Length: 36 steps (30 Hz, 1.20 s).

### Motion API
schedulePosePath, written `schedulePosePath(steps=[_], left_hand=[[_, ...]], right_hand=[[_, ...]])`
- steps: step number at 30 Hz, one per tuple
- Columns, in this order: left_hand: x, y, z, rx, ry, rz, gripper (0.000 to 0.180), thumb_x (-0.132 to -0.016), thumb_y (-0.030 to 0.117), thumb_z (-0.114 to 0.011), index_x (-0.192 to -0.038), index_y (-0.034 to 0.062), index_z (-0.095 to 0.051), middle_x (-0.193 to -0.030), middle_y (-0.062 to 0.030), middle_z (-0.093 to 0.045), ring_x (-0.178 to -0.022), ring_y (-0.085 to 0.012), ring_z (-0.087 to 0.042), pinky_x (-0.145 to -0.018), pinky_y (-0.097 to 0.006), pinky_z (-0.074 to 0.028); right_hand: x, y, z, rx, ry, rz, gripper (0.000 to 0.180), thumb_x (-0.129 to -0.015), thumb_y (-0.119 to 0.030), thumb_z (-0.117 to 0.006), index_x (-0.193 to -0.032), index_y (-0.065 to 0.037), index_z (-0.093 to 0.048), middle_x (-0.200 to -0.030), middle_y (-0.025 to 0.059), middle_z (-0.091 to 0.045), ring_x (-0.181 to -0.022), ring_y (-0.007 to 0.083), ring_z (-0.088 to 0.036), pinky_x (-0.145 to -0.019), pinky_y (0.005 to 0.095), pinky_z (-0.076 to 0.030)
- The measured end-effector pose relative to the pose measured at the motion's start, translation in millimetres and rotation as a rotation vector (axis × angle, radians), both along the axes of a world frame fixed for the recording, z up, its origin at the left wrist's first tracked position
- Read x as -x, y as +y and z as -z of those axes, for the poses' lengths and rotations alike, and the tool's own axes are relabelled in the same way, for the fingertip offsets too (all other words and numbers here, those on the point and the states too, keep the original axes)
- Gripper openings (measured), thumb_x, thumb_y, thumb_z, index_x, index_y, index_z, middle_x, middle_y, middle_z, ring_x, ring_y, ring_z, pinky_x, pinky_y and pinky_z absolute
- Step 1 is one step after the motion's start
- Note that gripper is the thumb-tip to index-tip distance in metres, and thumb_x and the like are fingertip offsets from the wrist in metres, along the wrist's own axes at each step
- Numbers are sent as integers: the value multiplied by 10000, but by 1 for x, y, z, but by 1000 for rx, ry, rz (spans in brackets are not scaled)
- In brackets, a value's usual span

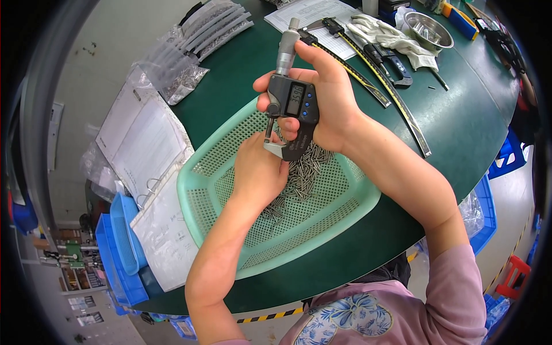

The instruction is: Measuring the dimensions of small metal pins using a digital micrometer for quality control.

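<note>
My right hand (330, 98) is wrapped round a digital micrometer (294, 103) with a dark frame, a small screen and blue buttons. Its thumb rests by the silver thimble at the top. Just below the measuring jaws, my left hand (259, 167) is closed, its fingertips close to the anvil and partly hidden by the micrometer. What it holds, if anything, I cannot make out. Both hands are over a light green plastic basket (310, 233) with perforated walls. Many small metal pins (307, 175) lie loose in it, partly covered by the hands.
Left of the basket lies an open ring binder with papers (138, 126), beside blue trays (123, 230). Bagged metal parts (187, 80) sit at the far left. Calipers (385, 80), white gloves (391, 37), another micrometer (394, 66) and a metal bowl (428, 29) occupy the far right.
</note>
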<state>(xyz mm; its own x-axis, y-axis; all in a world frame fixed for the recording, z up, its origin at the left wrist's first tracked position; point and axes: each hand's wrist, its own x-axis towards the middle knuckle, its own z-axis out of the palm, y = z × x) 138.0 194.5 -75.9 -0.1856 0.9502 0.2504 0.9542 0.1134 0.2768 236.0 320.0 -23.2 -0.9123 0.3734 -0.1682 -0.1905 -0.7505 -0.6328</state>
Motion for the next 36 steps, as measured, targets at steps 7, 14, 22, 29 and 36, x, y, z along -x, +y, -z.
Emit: schedulePosePath(steps=[7, 14, 22, 29, 36], left_hand=[[4, -3, -9, -79, -274, -51, 170, -646, 23, -607, -784, -6, -511, -755, -143, -529, -754, -325, -536, -649, -416, -424], [19, -11, -33, -227, -754, 59, 73, -846, 59, -497, -818, -5, -476, -814, -51, -514, -798, -141, -500, -744, -281, -413], [23, -11, -32, -333, -495, 159, 55, -863, 65, -474, -839, 17, -461, -808, -80, -498, -747, -188, -493, -684, -281, -400], [22, -12, -36, -309, -398, 188, 54, -849, 58, -489, -824, 17, -463, -796, -89, -487, -726, -213, -484, -653, -293, -393], [22, -12, -35, -313, -395, 184, 54, -849, 57, -486, -824, 16, -461, -793, -88, -484, -725, -214, -483, -654, -294, -394]], right_hand=[[0, 2, 1, 38, 21, -12, 615, -823, -553, -323, -896, 17, -543, -689, 100, -574, -383, 134, -415, -422, 268, -376], [0, 2, 3, -11, -33, -5, 608, -838, -543, -299, -906, 10, -542, -692, 97, -576, -391, 138, -421, -420, 271, -364], [0, 2, 2, -19, -37, -6, 596, -852, -528, -274, -905, 2, -542, -704, 90, -576, -407, 136, -424, -423, 269, -357], [1, 2, 3, -10, -21, -17, 590, -855, -523, -267, -898, -2, -543, -708, 84, -574, -409, 133, -424, -425, 267, -359], [0, 2, 2, -3, -25, -23, 584, -841, -533, -306, -898, -3, -546, -706, 83, -577, -406, 127, -425, -415, 258, -356]])
